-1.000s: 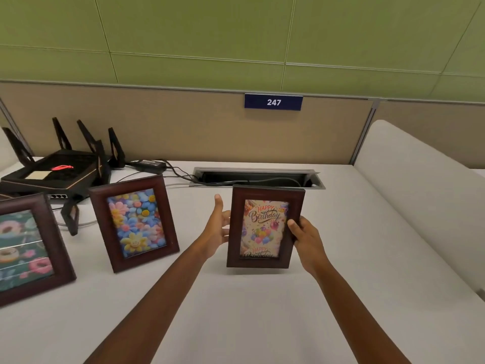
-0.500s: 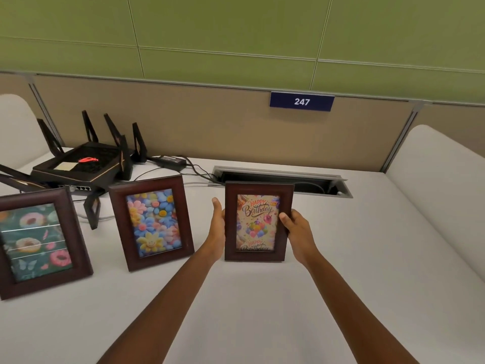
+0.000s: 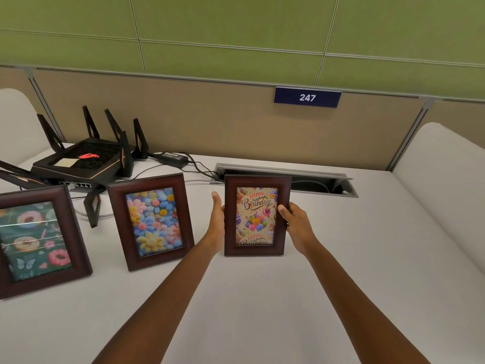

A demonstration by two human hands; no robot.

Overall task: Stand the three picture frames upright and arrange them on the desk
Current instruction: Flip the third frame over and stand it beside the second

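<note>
Birthday frame [image 3: 257,215] stood upright on desk [image 3: 262,311]; right hand [image 3: 298,225] pinched right edge; left hand [image 3: 217,223] touched left edge, fingers hidden.

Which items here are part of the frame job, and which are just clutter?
Job:
- birthday frame, gripped by the right hand, left hand against its side
- flower frame
- donut frame
- desk

Lying about:
- router
- power adapter
- cables
- cable tray
- number sign
</note>
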